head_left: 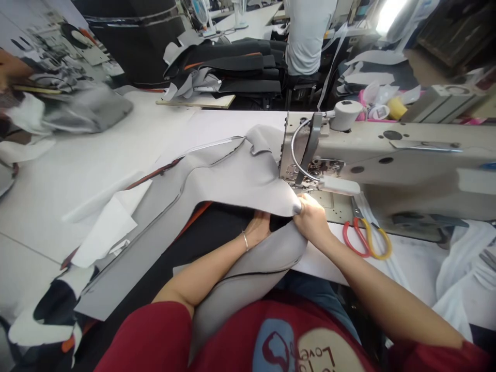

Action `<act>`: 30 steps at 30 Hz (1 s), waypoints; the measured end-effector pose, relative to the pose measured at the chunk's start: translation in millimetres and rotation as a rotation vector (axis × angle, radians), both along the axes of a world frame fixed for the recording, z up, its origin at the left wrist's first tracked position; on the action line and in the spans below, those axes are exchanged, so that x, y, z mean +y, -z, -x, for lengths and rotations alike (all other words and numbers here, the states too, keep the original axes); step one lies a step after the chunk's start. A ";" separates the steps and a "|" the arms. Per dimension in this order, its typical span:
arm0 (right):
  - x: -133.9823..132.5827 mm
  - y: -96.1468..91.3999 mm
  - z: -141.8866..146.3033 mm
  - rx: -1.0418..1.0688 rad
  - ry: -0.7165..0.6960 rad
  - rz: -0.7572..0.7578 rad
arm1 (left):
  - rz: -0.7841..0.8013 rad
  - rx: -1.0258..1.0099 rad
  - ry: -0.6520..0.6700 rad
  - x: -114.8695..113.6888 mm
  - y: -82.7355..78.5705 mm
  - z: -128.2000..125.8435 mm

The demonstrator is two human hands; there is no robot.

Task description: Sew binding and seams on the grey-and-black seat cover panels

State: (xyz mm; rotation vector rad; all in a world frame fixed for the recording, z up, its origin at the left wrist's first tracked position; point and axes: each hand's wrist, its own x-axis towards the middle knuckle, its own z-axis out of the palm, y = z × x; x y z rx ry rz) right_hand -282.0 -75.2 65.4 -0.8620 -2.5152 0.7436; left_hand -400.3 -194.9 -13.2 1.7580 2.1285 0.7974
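A large piece of grey fabric (236,178) with dark edges lies under the head of a sewing machine (391,160). Just in front of the needle area, my right hand (312,217) is closed on the fabric's near corner, thumb and fingers pinched together. My left hand (259,228), with a bracelet at the wrist, reaches beneath the raised fabric edge, so its fingertips are hidden. Black fabric (219,227) shows around that hand. A second grey section (256,263) hangs folded over my lap, below both hands.
Scissors (366,237) with red and yellow handles lie right of my right hand. White pieces (110,222) rest on the left of the white table (155,121). Behind stand stacked dark fabric pieces (244,67) and a person in white (308,36). Another person's arm (13,64) enters far left.
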 end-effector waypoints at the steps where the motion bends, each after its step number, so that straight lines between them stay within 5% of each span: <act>1: -0.6 -2.3 -2.7 0.016 -0.009 -0.004 | 0.027 0.024 0.012 1.4 -0.9 -1.0; 4: -3.5 -7.6 -5.3 0.102 0.031 0.268 | 0.098 0.109 0.011 5.3 -3.3 -4.6; 9: -13.0 0.0 5.9 0.462 0.087 1.082 | 0.136 0.114 -0.032 9.1 4.6 -2.9; 13: -18.3 15.0 14.2 0.525 0.064 1.444 | 0.170 0.032 -0.016 11.9 13.3 5.7; 17: -17.5 21.2 16.2 0.540 0.047 1.582 | 0.194 -0.023 -0.034 5.4 -2.0 13.8; 22: -19.0 25.9 19.3 0.558 0.074 1.612 | -0.152 -0.090 -0.136 -25.8 -62.3 21.1; 25: -22.4 32.8 23.4 0.546 0.094 1.610 | -0.241 -0.125 -0.232 -24.6 -91.0 25.5; 30: -20.7 44.2 26.0 0.524 0.007 1.714 | -0.165 -0.462 -0.374 27.6 -82.8 42.6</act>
